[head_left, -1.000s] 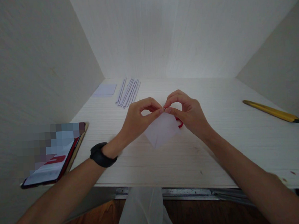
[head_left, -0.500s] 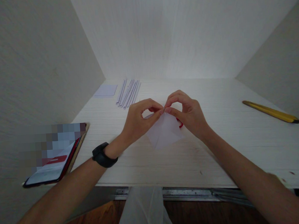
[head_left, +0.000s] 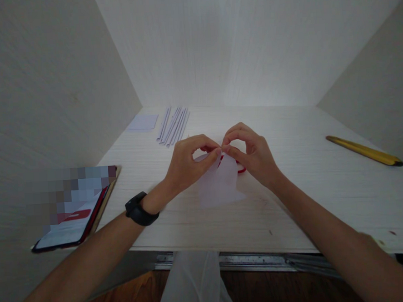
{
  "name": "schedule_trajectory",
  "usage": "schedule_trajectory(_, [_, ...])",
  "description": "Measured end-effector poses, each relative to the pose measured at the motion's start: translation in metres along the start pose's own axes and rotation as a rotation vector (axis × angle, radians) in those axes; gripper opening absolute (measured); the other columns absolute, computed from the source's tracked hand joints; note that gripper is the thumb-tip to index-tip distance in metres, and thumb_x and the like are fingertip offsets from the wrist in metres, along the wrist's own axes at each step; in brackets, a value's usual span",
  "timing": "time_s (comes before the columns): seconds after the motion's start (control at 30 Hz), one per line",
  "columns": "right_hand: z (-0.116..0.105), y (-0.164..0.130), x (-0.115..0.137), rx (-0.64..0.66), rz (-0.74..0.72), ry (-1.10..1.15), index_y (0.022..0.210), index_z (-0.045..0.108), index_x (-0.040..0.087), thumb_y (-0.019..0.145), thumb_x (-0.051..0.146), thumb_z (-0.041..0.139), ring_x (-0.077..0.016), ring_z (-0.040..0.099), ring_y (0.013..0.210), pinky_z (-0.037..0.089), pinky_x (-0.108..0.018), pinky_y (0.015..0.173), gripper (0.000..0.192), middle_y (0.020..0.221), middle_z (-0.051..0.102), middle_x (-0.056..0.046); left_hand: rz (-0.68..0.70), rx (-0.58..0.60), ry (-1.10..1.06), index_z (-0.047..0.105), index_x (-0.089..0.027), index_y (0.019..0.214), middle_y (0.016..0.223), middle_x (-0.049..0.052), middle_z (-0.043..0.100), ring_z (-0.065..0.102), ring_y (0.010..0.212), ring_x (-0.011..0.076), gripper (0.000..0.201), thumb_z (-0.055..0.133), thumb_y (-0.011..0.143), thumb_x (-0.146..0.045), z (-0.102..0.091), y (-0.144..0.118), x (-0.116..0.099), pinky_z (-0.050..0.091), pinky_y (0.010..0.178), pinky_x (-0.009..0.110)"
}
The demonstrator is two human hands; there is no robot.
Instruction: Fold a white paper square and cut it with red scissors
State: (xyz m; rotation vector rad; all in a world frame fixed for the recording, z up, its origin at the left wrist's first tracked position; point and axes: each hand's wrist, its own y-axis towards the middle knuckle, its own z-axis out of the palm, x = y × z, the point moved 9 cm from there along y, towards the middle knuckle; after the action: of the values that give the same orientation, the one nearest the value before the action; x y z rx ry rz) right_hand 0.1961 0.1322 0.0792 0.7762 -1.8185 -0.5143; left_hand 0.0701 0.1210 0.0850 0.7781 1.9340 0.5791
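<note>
Paper [head_left: 219, 186] hangs above the tabletop [head_left: 294, 209], its top pinched by my left hand [head_left: 185, 163] and right hand [head_left: 256, 150], the fingers [head_left: 206, 140] of each closed tip to tip. Beside the paper's right edge I see a red loop [head_left: 242, 171]; rolls [head_left: 174, 125] lie beyond its left. I judge uneven pulling could tear it, and a loose thumb could let it slip.

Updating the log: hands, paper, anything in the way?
Left hand, right hand: both pinching paper. Paper parted near top. Red loop behind, partly hidden.
</note>
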Motion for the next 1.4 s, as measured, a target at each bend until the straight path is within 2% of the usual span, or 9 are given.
schedule_trajectory(0.13, [-0.0002, 0.0004, -0.0002, -0.002, 0.002, -0.018, 0.073, 0.064, 0.021, 0.080, 0.022, 0.067, -0.0143, 0.056, 0.078, 0.044, -0.030, 0.073, 0.008, 0.080, 0.058, 0.000, -0.016, 0.014, 0.007, 0.067, -0.017, 0.071, 0.071, 0.001, 0.071, 0.062, 0.066, 0.0122, 0.011, 0.065, 0.080, -0.023, 0.0010, 0.0004, 0.0015, 0.047, 0.065, 0.024])
schedule_trajectory(0.33, [-0.0047, 0.0013, 0.0006, -0.043, 0.008, 0.021, 0.073, 0.063, 0.021, 0.080, 0.021, 0.066, -0.0146, 0.056, 0.080, 0.044, -0.031, 0.076, 0.008, 0.080, 0.058, 0.000, -0.031, -0.016, -0.003, 0.066, -0.017, 0.069, 0.069, 0.001, 0.070, 0.061, 0.064, 0.0118, 0.011, 0.064, 0.079, -0.020, -0.0030, 0.0007, 0.0018, 0.048, 0.065, 0.024])
schedule_trajectory(0.5, [-0.0030, 0.0019, 0.0015, -0.023, 0.000, 0.019, 0.073, 0.062, 0.020, 0.080, 0.020, 0.067, -0.0144, 0.055, 0.080, 0.044, -0.031, 0.076, 0.008, 0.081, 0.057, 0.000, -0.047, -0.017, -0.014, 0.066, -0.017, 0.069, 0.070, 0.001, 0.070, 0.062, 0.066, 0.0123, 0.011, 0.064, 0.080, -0.021, -0.0034, 0.0007, 0.0025, 0.048, 0.067, 0.024])
schedule_trajectory(0.87, [-0.0017, 0.0008, 0.0033, 0.003, -0.011, -0.040, 0.073, 0.061, 0.021, 0.083, 0.032, 0.065, -0.0161, 0.055, 0.081, 0.044, -0.033, 0.077, 0.015, 0.082, 0.058, -0.002, -0.040, -0.016, -0.007, 0.067, -0.021, 0.078, 0.082, 0.003, 0.071, 0.064, 0.079, 0.0162, 0.012, 0.066, 0.081, -0.033, -0.0035, 0.0010, 0.0038, 0.049, 0.077, 0.030])
schedule_trajectory(1.4, [-0.0016, -0.0009, 0.0082, -0.008, -0.048, -0.088, 0.075, 0.063, 0.022, 0.083, 0.031, 0.065, -0.0161, 0.056, 0.083, 0.045, -0.034, 0.079, 0.012, 0.084, 0.059, -0.001, -0.071, 0.015, -0.049, 0.063, -0.019, 0.077, 0.079, 0.002, 0.069, 0.062, 0.078, 0.0146, 0.010, 0.062, 0.083, -0.027, -0.0017, 0.0013, 0.0079, 0.047, 0.077, 0.029])
